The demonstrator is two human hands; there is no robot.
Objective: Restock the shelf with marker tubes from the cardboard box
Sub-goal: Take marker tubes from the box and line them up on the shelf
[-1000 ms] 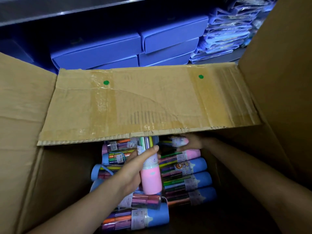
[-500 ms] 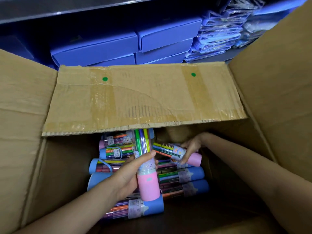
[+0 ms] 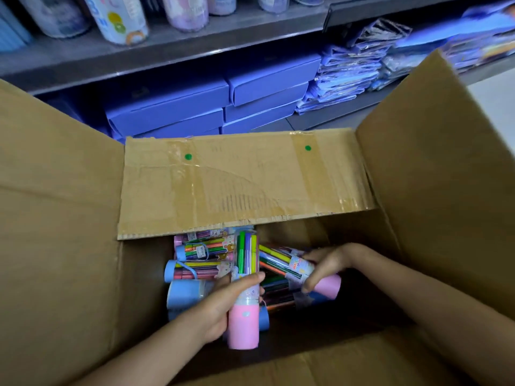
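Note:
Both my hands are down inside the open cardboard box. My left hand grips a pink-based marker tube that stands nearly upright, its clear top showing green and yellow markers. My right hand holds a second pink-based marker tube that lies tilted, its pink end low on the right. Several more marker tubes with blue and pink ends lie stacked on the box floor beneath. The grey shelf runs across the top of the view.
The far box flap overhangs the back of the pile. Tall side flaps rise left and right. Blue flat boxes and plastic-wrapped blue packs fill the lower shelf. Round containers stand on the upper shelf.
My right hand has lifted its pink-based tube clear of the pile and drawn it rightwards. My left hand has kept its tube. The view has tipped up, showing the upper shelf.

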